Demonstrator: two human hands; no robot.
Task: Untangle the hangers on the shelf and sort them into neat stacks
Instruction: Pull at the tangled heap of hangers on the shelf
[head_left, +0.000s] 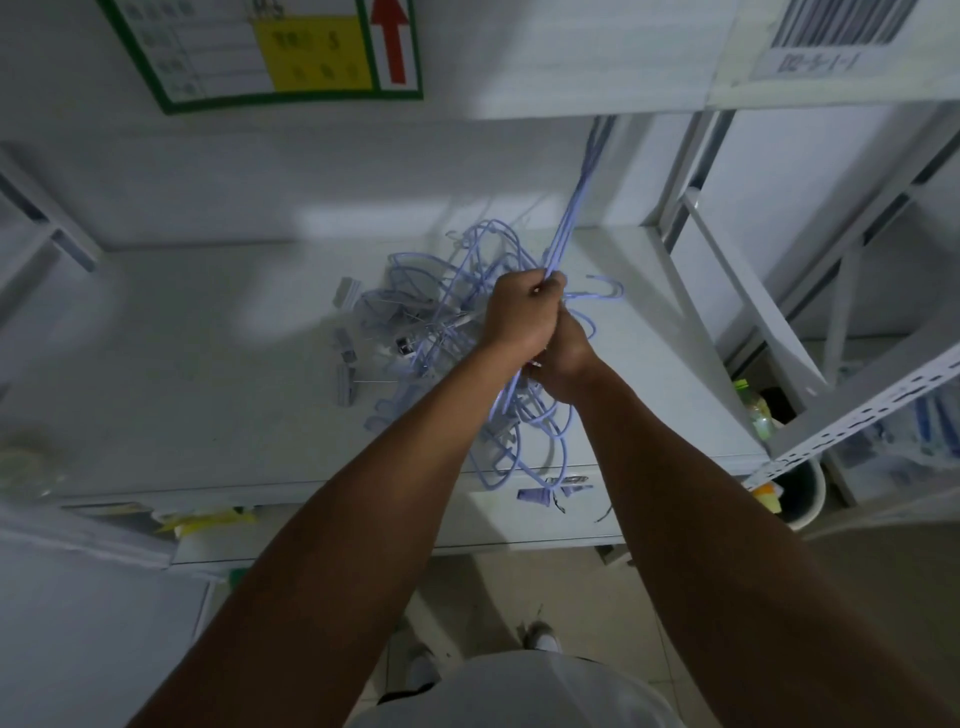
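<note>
A tangle of light blue wire hangers (447, 291) lies on the white shelf (208, 374), right of centre. Several of them stick up as a bundle of hangers (576, 197) toward the shelf above. My left hand (522, 317) is closed around that bundle where it meets the tangle. Just below and touching it, my right hand (563, 364) grips the same hangers. More blue loops (540, 431) hang over the shelf's front edge under my wrists. Grey clip hangers (345, 353) lie at the left side of the tangle.
A green-framed notice with a red arrow (291, 47) hangs on the back wall. A barcode label (831, 36) sits on the upper shelf. A perforated shelf upright (852, 415) stands at the right, with a green-capped bottle (753, 405) and a bin (800, 493) behind it.
</note>
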